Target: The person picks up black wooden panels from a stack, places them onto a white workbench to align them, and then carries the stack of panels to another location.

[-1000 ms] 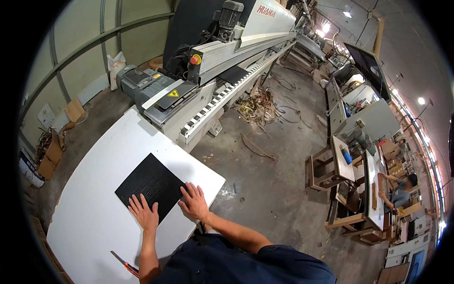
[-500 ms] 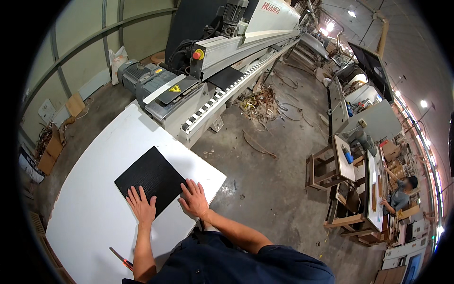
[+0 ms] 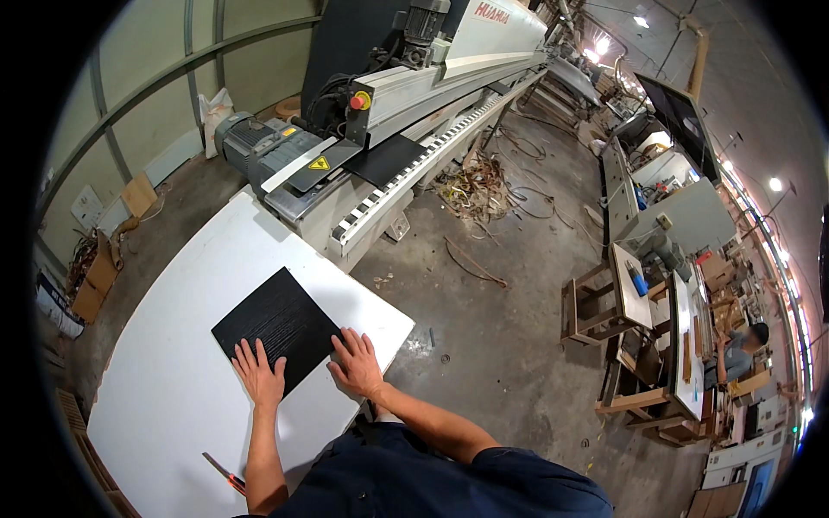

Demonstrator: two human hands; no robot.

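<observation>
A square black panel [image 3: 281, 315] with a streaked, grain-like sheen lies flat on the white tabletop [image 3: 164, 345]. My left hand [image 3: 257, 375] rests open on its lower left part, fingers spread. Close by, my right hand [image 3: 357, 364] lies open at the panel's right corner, with its fingertips at the edge and the palm over the white surface. Neither hand grips anything. Beside my left forearm is a thin-bladed tool [image 3: 226, 474] with a red and black handle, partly hidden by the arm. Another black panel [image 3: 389, 161] sits in the long machine.
Beyond the table stands the long grey machine [image 3: 414, 121], with a black-and-white feed track [image 3: 380, 200], a motor [image 3: 259, 142] and a red button [image 3: 357, 101]. Tangled strips [image 3: 473, 190] litter the floor. At right, a person [image 3: 741, 350] works behind a wooden workbench [image 3: 661, 401].
The black panel in the machine has slid along the track toward me. The person at right has shifted posture and drawn in an arm. My hands and the panel beneath them stay nearly still.
</observation>
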